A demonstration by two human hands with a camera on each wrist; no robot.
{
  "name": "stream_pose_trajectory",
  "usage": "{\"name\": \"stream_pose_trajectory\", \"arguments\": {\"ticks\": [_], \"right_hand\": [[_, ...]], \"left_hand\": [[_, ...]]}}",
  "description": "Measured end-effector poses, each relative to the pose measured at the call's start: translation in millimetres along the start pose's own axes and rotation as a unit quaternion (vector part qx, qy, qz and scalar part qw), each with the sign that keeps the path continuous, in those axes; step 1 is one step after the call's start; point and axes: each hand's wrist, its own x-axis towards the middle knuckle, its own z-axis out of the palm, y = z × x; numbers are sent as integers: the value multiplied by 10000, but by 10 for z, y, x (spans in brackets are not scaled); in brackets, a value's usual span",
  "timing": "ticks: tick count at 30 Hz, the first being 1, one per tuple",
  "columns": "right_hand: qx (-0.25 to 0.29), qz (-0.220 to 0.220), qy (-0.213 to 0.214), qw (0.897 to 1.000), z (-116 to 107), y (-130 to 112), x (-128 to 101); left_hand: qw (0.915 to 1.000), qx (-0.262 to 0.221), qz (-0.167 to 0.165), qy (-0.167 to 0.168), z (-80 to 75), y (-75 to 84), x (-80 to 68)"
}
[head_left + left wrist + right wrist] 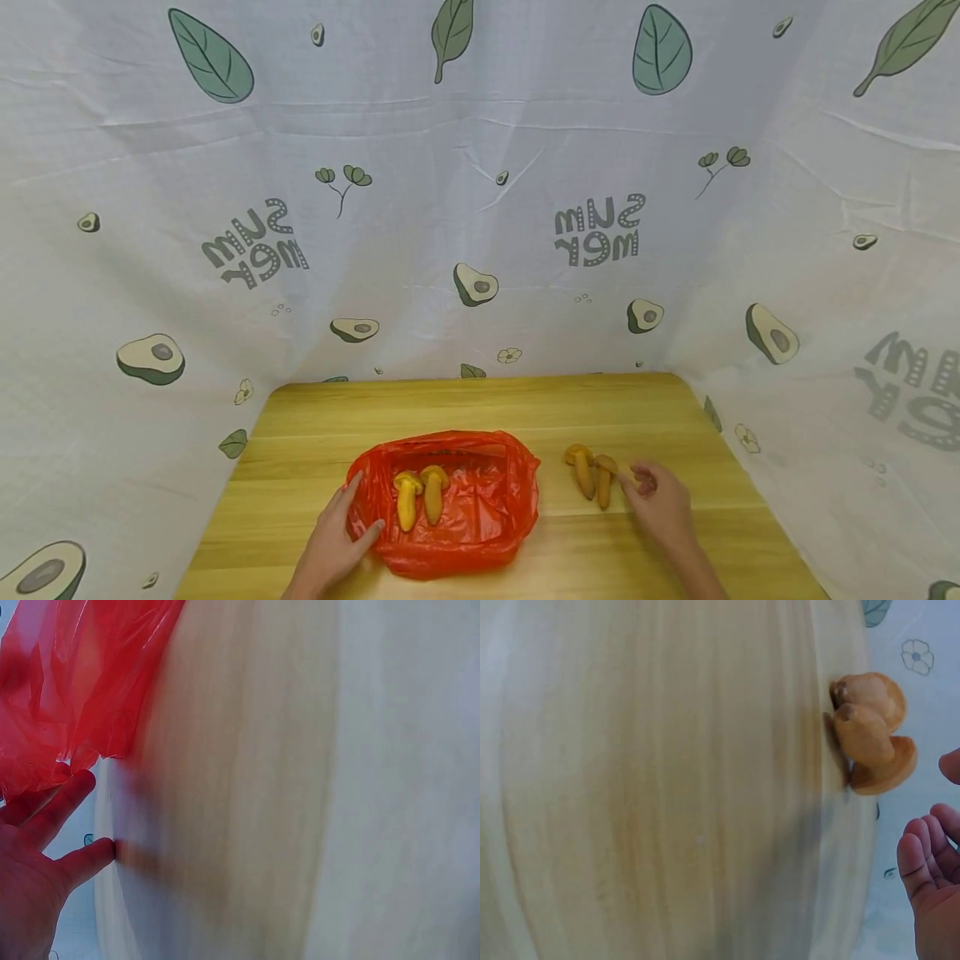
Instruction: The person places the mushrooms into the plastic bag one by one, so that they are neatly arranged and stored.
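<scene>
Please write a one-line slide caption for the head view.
Left hand at a red bag holding two mushrooms; right hand beside two more mushrooms.

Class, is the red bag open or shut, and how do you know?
Open: the red bag has its mouth spread wide, and two mushrooms show inside.

I see the person's left hand [335,533] at seven o'clock of the head view, its fingers [61,812] stretched toward about one o'clock, and its thumb [86,864], well apart from them, nearer to two. The right hand [663,508] stands between four and five o'clock, its fingers [919,866] softly bent, the bare forearm [699,571] entering from about five.
</scene>
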Motion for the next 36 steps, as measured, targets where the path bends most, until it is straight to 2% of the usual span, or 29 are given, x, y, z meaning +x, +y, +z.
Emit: {"name": "stream_pose_trajectory", "arguments": {"ticks": [4,9,12,23,31,36], "right_hand": [[-94,134,-180,9997,10,87,-9],[-214,331,-462,9982,43,165,-56],[-211,377,-483,9979,85,182,-75],[-22,436,-801,9958,266,156,-87],[-59,689,-1029,9923,300,77,-98],[-79,648,-1102,9918,315,53,-83]], "left_hand": [[9999,-63,71,57,23,-10,26],[10000,-65,-1,8,41,-28,19],[10000,-94,-20,-7,47,-32,18],[9998,-56,96,151,54,-31,3],[9999,-109,60,110,34,0,-35],[9997,-112,131,156,48,-12,-31]]}}
